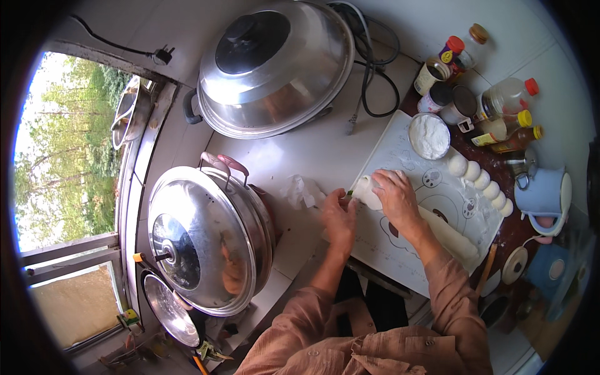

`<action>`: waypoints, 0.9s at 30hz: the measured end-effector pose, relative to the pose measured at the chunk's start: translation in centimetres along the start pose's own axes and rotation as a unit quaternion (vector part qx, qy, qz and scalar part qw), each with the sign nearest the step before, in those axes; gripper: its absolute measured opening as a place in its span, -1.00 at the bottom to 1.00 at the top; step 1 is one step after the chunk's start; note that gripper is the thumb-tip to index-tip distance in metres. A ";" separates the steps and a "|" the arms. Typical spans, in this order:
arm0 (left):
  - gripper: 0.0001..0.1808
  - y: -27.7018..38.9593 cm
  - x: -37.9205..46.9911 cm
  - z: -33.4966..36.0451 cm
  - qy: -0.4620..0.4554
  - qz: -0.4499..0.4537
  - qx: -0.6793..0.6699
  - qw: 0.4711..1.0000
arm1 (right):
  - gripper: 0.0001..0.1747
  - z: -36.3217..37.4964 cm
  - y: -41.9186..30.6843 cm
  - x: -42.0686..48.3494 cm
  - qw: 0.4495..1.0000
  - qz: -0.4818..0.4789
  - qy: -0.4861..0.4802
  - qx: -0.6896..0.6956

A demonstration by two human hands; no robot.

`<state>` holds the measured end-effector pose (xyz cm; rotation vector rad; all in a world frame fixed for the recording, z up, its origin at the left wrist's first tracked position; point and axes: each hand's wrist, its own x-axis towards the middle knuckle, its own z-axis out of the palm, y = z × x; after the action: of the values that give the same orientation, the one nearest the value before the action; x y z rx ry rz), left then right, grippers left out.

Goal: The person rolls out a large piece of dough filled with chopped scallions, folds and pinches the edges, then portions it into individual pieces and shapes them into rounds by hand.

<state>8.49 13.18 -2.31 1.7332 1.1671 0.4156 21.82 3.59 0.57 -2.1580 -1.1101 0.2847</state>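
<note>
A long white roll of dough (pixel 450 234) lies across a patterned pastry mat (pixel 408 262), and its far end is under my right hand (pixel 396 194), whose fingers curl over it. My left hand (pixel 341 215) is close to the tip of that end, fingers bent; whether it touches the dough I cannot tell. Something small and green shows at the tip between the hands. A row of several round dough balls (pixel 481 179) runs along the mat's far right edge. Beside them stands a bowl of white flour (pixel 429 136).
Left stands a lidded steel steamer pot (pixel 201 239); behind it is a large domed steel lid (pixel 276 70) with cables (pixel 375 93) alongside. Crumpled white paper (pixel 303 191) lies left of the mat. Jars and bottles (pixel 504 103) and a blue jug (pixel 541 194) stand at the right.
</note>
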 end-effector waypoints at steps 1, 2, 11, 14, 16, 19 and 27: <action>-0.58 0.7 -0.1 0.0 -0.008 -0.013 -0.011 1.000 | -0.64 0.3 0.2 0.7 1.000 0.013 -0.022 0.003; -0.57 1.0 -0.1 0.1 -0.017 -0.025 -0.021 0.999 | -0.65 0.7 0.3 1.3 0.999 0.026 -0.043 0.006; -0.57 0.4 0.8 1.0 -0.011 0.024 -0.011 1.000 | -0.64 1.3 1.3 3.1 0.982 0.025 -0.152 0.108; -0.60 0.6 1.1 0.7 -0.028 -0.011 -0.040 0.999 | -0.68 1.3 1.6 2.9 0.979 -0.002 -0.157 0.130; -0.60 0.7 1.1 0.6 -0.033 0.002 -0.032 0.999 | -0.71 1.2 1.7 3.0 0.978 -0.022 -0.154 0.141; -0.62 0.8 1.2 0.7 -0.035 0.024 -0.034 0.998 | -0.75 1.2 2.3 3.2 0.977 -0.064 -0.145 0.145; -0.64 2.0 0.7 1.2 -0.040 -0.055 -0.063 0.996 | -0.88 1.4 2.8 3.3 0.976 -0.094 -0.128 0.146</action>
<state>10.74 13.03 -1.36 1.5557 1.1479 0.3425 24.88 5.73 -1.96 -1.7768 -1.3151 0.6119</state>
